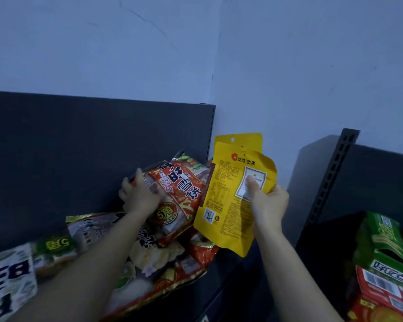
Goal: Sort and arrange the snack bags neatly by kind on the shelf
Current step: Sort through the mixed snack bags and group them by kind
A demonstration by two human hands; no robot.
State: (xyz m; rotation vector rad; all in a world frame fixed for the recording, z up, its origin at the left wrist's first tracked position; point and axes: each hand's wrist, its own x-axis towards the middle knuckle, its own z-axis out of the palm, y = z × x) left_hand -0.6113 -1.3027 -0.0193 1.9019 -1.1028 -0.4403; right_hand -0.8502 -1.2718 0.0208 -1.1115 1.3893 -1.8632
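- Snack bags (149, 263) heaped loose along the dark shelf (79, 147), overlapping at all angles. Mostly red-and-white cracker bags, not yet lined up by kind.
- Red cracker bag (182, 196) propped at a tilt on top of the heap, near the shelf's right end. Probably in hand for straightening or for setting with its own kind.
- Yellow pouches (228, 205), seemingly two stacked together, held upright off the shelf just right of the red bag and overlapping its edge. Likely held apart as a different kind, with no spot of their own yet.
- Green box (382, 242) on the neighbouring shelf at far right, flap torn open, contents hidden. Below it a red box (379, 289), barcode side up, contents also out of sight.
- Left hand (137, 196) gripping the red bag, fingers curled over its upper left edge.
- Right hand (268, 205) pinching the yellow pouches, thumb pressed on the pale label, fingers behind.
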